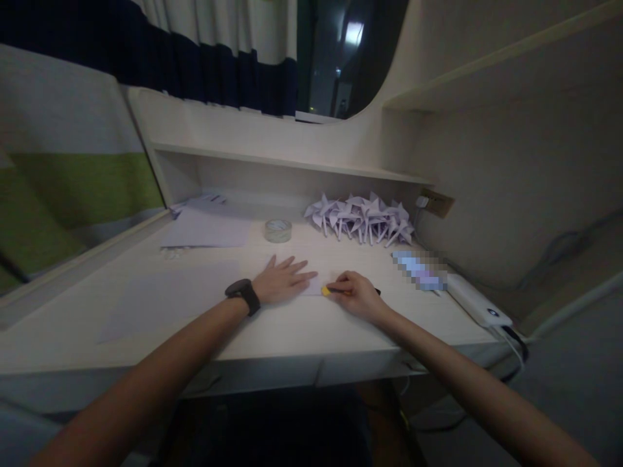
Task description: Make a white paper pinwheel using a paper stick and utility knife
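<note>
We count two hands at work over one small paper piece [312, 285] on the white desk [292, 337], near its middle. Our left hand [285, 280] lies flat, palm down, fingers spread, pressing on that paper and gripping nothing; one dark watch [244, 294] circles its wrist. Our right hand [354, 295] has its fingers closed round one yellow-and-black tool [326, 291], whose yellow end is at the paper's right end. Behind them we see one tape roll [278, 231] and one row of white paper pinwheels [363, 217], too overlapped for us to count. One large sheet [170, 298] lies to the left, with one paper stack [209, 222] behind it; to the right are one phone [419, 270] and one white device [479, 303] just beside it, near the wall. The desk's front edge runs nearer us than both hands, leaving a strip of bare surface before them. Further room lies between the right hand and the phone, and between the left hand and the tape roll; the shelf [292, 162] spans the back.
</note>
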`<action>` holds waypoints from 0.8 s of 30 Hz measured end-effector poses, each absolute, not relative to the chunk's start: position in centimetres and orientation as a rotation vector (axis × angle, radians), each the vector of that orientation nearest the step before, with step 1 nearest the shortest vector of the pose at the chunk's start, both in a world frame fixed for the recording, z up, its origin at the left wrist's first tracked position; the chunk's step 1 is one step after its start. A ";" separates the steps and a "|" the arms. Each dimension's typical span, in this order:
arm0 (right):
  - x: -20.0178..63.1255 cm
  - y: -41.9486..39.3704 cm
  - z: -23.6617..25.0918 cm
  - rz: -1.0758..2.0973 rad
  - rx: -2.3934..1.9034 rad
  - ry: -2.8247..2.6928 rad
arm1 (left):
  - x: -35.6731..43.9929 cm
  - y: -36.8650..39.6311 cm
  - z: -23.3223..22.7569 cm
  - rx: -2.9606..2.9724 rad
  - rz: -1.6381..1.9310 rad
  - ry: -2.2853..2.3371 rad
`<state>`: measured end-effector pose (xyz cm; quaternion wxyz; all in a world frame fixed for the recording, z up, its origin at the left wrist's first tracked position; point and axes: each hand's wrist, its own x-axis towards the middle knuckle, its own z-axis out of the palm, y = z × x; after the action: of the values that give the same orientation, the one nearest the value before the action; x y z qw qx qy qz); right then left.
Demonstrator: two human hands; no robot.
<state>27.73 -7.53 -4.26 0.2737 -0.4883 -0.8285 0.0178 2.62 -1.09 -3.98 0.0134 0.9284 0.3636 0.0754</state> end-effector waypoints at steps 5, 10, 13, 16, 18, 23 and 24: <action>27.9 -7.4 -4.5 0.062 -1.279 -2.226 | 2.6 -1.0 -4.0 2.897 0.220 1.132; 27.8 -7.6 -4.3 0.059 -1.280 -2.252 | 2.6 -1.2 -3.8 2.918 0.198 1.124; 27.6 -8.0 -4.1 0.055 -1.306 -2.240 | 2.6 -1.3 -3.7 2.901 0.190 1.142; 27.5 -8.5 -3.9 0.054 -1.320 -2.229 | 2.6 -1.2 -3.8 2.879 0.183 1.147; 27.5 -8.8 -3.8 0.054 -1.312 -2.237 | 2.6 -1.2 -3.8 2.876 0.187 1.144; 27.7 -9.1 -3.6 0.050 -1.307 -2.266 | 2.6 -1.0 -4.0 2.870 0.181 1.139; 27.7 -9.1 -3.5 0.050 -1.312 -2.266 | 2.6 -1.0 -3.9 2.866 0.176 1.141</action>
<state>27.71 -9.12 -3.53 0.2585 -0.4840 -0.8358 0.0185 2.64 -0.98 -3.94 0.0258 0.9273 0.3691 0.0569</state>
